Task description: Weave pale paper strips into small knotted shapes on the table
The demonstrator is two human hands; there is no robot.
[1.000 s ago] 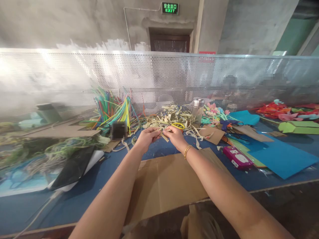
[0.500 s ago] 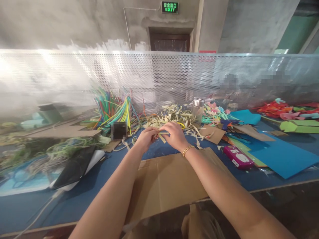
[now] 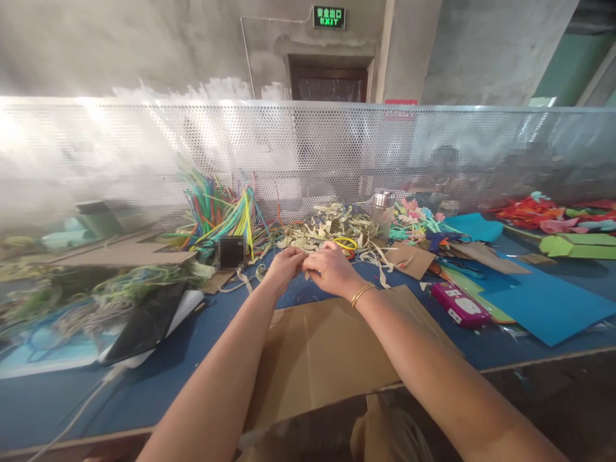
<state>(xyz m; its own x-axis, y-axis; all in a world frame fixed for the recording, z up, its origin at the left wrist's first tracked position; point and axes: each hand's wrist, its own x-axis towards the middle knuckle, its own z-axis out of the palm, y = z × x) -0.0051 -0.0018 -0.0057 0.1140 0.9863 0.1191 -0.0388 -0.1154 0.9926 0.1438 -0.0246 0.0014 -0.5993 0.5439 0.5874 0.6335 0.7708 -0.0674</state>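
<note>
My left hand (image 3: 285, 268) is closed in a pinch, its fingertips meeting those of my right hand (image 3: 332, 268) above the blue tabletop. The right hand, with a gold bracelet (image 3: 362, 294) at the wrist, is also closed, its fingers curled. Between them is a thin yellowish strip (image 3: 307, 275), nearly all hidden by the fingers; only a small bit shows under them. A flat brown cardboard sheet (image 3: 327, 346) lies below my forearms. Just beyond the hands is a heap of pale, leaf-like scraps (image 3: 312, 232), with a yellow loop (image 3: 347, 243) near the right hand.
Behind the heap stands a glass bottle (image 3: 382, 215). Coloured stems (image 3: 216, 205) fan out at back left, near a black tablet (image 3: 147, 324). To the right lie a magenta box (image 3: 459, 304) and blue sheets (image 3: 548, 301). A perforated metal screen (image 3: 269, 141) closes the table's back.
My right hand has turned and its fingers have curled in closer to the left. The yellowish strip that showed between the hands is now mostly covered.
</note>
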